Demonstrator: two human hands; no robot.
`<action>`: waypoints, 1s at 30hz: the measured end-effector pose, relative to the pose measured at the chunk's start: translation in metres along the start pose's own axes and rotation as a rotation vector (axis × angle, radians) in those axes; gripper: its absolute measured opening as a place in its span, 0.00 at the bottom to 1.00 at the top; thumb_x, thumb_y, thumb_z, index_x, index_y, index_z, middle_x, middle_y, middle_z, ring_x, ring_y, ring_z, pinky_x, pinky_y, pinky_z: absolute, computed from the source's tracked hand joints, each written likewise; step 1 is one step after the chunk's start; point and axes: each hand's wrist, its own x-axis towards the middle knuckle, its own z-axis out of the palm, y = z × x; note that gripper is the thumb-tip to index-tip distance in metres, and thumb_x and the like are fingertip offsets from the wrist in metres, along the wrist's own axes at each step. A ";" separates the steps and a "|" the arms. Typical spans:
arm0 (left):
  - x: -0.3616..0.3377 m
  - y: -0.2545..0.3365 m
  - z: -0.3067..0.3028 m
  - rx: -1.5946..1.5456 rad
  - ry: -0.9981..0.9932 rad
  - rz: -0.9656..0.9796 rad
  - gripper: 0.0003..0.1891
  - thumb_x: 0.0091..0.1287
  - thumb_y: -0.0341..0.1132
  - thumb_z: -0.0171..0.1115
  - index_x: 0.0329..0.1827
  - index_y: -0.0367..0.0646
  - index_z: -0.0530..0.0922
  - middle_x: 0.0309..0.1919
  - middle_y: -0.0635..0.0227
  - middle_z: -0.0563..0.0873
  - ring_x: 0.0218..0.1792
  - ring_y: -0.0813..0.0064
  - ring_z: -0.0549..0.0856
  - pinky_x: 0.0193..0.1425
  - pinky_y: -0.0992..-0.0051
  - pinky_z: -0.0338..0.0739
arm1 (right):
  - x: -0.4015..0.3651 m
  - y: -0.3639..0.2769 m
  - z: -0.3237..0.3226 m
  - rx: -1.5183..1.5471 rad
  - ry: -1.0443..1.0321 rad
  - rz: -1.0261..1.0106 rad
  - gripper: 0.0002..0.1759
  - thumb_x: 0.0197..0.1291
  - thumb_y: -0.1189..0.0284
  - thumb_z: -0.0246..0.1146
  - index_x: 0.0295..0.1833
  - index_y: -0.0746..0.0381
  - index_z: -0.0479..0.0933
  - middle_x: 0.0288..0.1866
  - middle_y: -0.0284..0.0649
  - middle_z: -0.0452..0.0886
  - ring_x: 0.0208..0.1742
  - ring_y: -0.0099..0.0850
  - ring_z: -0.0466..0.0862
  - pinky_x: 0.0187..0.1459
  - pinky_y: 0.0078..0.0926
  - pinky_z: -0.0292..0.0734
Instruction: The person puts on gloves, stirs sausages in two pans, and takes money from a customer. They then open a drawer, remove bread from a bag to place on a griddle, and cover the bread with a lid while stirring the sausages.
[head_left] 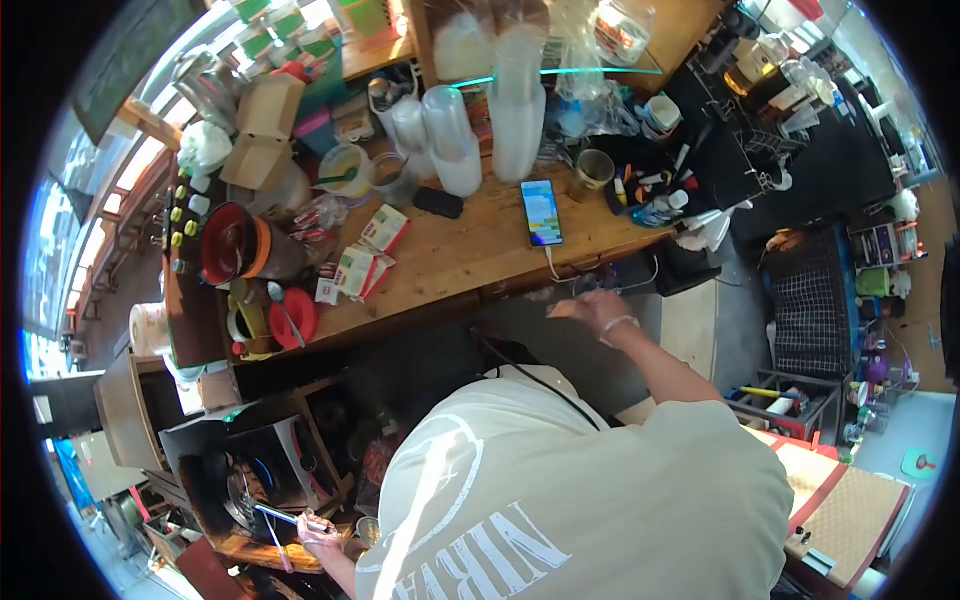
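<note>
Desk (470, 242): cable (549, 260) droops; snag might drag phone (542, 212).
Right hand (601, 314): pinching tan piece (564, 310); could slip!
Left hand (320, 535): clamped round handle (277, 515).

The surface (460, 238) extends before the person (590, 480). The phone (542, 212) lies near its front edge; the cup (592, 174) stands behind it to the right, the cup stack (518, 110) behind it to the left. The packets (362, 272) lie left of the phone, the plate (296, 322) farther left. The handle (278, 514) extends from the left hand (320, 537) toward the stove (292, 448), left of the person.
</note>
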 end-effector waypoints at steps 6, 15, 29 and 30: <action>0.011 0.004 -0.009 0.206 0.001 0.013 0.14 0.74 0.44 0.53 0.28 0.50 0.72 0.17 0.78 0.70 0.15 0.82 0.68 0.19 0.79 0.65 | 0.071 0.066 0.015 -0.371 -0.094 0.018 0.11 0.61 0.72 0.59 0.45 0.61 0.84 0.53 0.51 0.83 0.53 0.47 0.83 0.56 0.40 0.78; 0.022 0.018 -0.013 0.184 -0.010 0.004 0.14 0.75 0.40 0.51 0.28 0.49 0.70 0.17 0.78 0.70 0.15 0.83 0.66 0.17 0.81 0.62 | 0.060 0.073 0.044 -0.488 -0.256 0.035 0.12 0.57 0.73 0.62 0.46 0.62 0.84 0.53 0.51 0.83 0.54 0.45 0.84 0.56 0.41 0.78; 0.021 0.010 -0.004 0.227 0.060 0.042 0.13 0.74 0.40 0.53 0.29 0.49 0.70 0.20 0.77 0.71 0.16 0.82 0.67 0.19 0.81 0.63 | 0.048 0.075 -0.047 0.452 -0.236 0.558 0.10 0.62 0.69 0.61 0.37 0.62 0.84 0.34 0.40 0.86 0.31 0.36 0.85 0.34 0.32 0.79; 0.019 0.010 -0.002 0.218 0.071 0.056 0.13 0.74 0.40 0.53 0.29 0.49 0.71 0.19 0.77 0.71 0.16 0.82 0.67 0.18 0.81 0.62 | 0.062 0.098 -0.032 0.736 -0.141 0.707 0.10 0.63 0.69 0.61 0.35 0.63 0.83 0.31 0.40 0.84 0.29 0.33 0.83 0.30 0.31 0.77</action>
